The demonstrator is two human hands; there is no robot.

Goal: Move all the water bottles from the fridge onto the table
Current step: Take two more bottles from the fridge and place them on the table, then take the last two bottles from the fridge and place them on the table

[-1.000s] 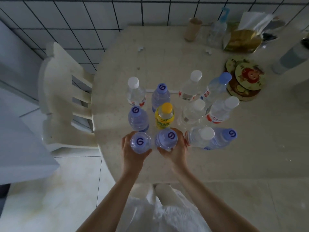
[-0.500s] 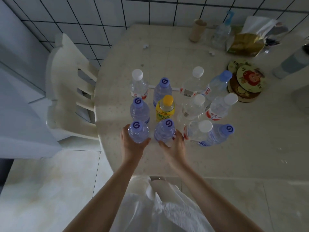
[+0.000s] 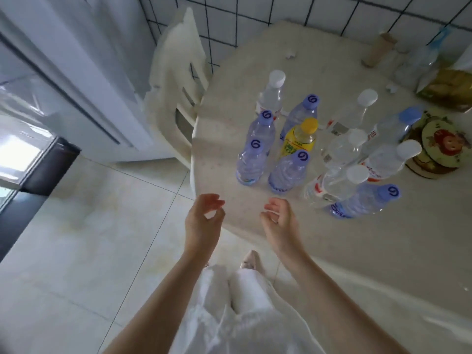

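Observation:
Several water bottles stand grouped on the round cream table (image 3: 383,238). Nearest the front edge are two blue-capped bottles, one on the left (image 3: 249,162) and one on the right (image 3: 288,172). A yellow-capped bottle (image 3: 300,137) stands behind them, with white-capped bottles (image 3: 334,185) to the right. My left hand (image 3: 203,221) hovers at the table's near edge, fingers loosely curled, holding nothing. My right hand (image 3: 278,221) hangs over the table edge, also loosely curled and holding nothing. Both hands are apart from the bottles.
A white chair (image 3: 178,80) is tucked at the table's left side. The white fridge (image 3: 63,72) stands at the left, over a tiled floor (image 3: 76,251). Coasters (image 3: 439,144), a snack bag (image 3: 449,88) and a paper tube (image 3: 378,49) sit at the table's far right.
Both hands have let go of the two front blue-capped bottles and drawn back toward me. The view has swung left, bringing the fridge into sight.

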